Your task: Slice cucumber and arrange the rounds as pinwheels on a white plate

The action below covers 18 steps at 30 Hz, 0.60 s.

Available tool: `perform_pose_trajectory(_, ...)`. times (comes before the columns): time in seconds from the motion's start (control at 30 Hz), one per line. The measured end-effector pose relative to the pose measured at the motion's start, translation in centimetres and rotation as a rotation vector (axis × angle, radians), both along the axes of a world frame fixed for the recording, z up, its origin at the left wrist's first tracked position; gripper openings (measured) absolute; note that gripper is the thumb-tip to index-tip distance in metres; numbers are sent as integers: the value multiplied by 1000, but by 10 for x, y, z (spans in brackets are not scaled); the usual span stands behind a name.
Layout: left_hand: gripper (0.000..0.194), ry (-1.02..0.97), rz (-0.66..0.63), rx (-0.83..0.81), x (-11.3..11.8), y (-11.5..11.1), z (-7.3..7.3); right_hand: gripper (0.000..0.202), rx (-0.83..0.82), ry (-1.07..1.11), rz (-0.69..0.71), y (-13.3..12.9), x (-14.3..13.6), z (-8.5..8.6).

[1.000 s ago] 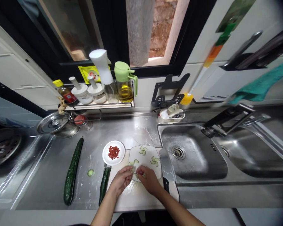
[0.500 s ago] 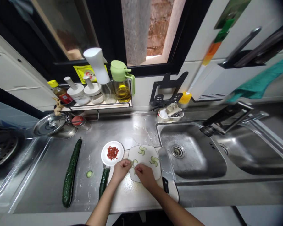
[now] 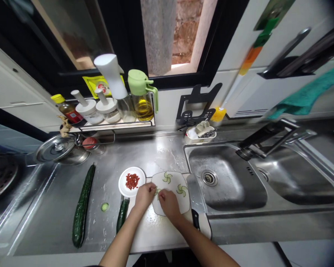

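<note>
Both my hands are over a squarish white plate (image 3: pixel 183 208) on a cutting board. At its left side, pale green cucumber slices (image 3: pixel 157 191) show between my fingertips. My left hand (image 3: pixel 144 195) is pinched at their left edge, and my right hand (image 3: pixel 169 204) is pinched at their right; the fingers partly cover them. Two pinwheels of curved cucumber slices lie on the plate, one pinwheel (image 3: pixel 167 177) at the top and another pinwheel (image 3: pixel 181 190) at the right. A round white dish (image 3: pixel 121 184) of red dried berries (image 3: pixel 132 181) sits beside my left hand.
A knife (image 3: pixel 196 189) lies along the right of the cutting board (image 3: pixel 156 237), by the sink (image 3: pixel 228 174). To the left are a cut cucumber (image 3: pixel 123 214), a cucumber end (image 3: pixel 104 207) and a whole cucumber (image 3: pixel 83 207). Behind stands a rack with an oil jug (image 3: pixel 142 107).
My hands have closed in around the slices at the plate's left. The slices sit lower and are more covered by my fingers. The view has shifted slightly.
</note>
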<state>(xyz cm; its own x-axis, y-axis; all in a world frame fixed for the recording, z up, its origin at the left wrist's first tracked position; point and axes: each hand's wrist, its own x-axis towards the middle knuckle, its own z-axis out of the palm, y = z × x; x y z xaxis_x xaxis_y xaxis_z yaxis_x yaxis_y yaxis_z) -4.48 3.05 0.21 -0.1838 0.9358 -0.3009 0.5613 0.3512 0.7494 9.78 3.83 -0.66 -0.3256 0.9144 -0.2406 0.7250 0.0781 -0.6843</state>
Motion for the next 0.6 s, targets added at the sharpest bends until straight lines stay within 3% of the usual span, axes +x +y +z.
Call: perform_pose_trajectory(0.6, 18, 185, -90, 11, 4, 3, 4, 20, 58, -144, 52, -1, -6, 4)
